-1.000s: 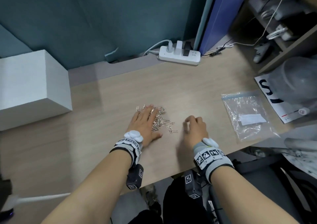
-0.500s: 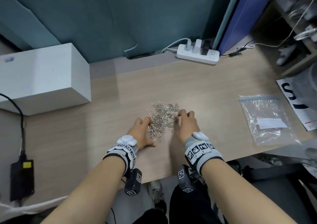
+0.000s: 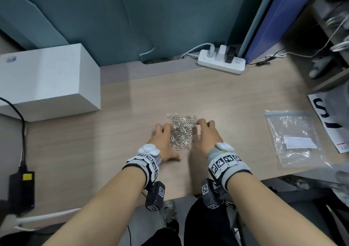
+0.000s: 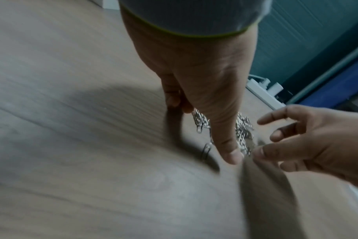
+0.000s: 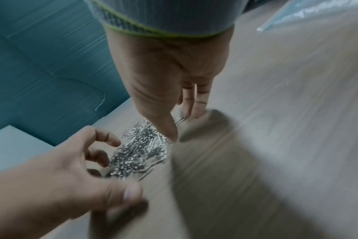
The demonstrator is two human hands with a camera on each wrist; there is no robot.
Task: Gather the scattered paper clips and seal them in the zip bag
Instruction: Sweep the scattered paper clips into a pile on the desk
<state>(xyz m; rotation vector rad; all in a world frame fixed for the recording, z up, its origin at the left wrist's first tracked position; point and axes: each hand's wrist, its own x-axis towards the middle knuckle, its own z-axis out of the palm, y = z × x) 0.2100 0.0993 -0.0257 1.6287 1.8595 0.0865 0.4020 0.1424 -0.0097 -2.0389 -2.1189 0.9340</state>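
Observation:
A heap of silver paper clips (image 3: 181, 130) (image 5: 137, 153) (image 4: 243, 129) lies mid-desk. My left hand (image 3: 164, 140) (image 4: 202, 129) cups the heap's left side, thumb and fingertips down on the wood. On the right side my right hand (image 3: 205, 132) (image 5: 183, 124) rests with loosely bent fingers against the clips. Neither hand grips anything. One clip (image 4: 62, 150) lies just outside the left thumb. The clear zip bag (image 3: 294, 136) (image 5: 317, 11), with a blue strip and white label, lies flat to the right, away from both hands.
A white box (image 3: 47, 79) stands at the back left, a power strip (image 3: 221, 62) along the back wall. A black adapter (image 3: 21, 189) with its cable sits at the left edge. Printed paper (image 3: 328, 117) and cluttered shelves fill the right side.
The left hand came off the top of the clips to their left side, and the right hand moved in from the right. The clips are bunched tighter between the two hands.

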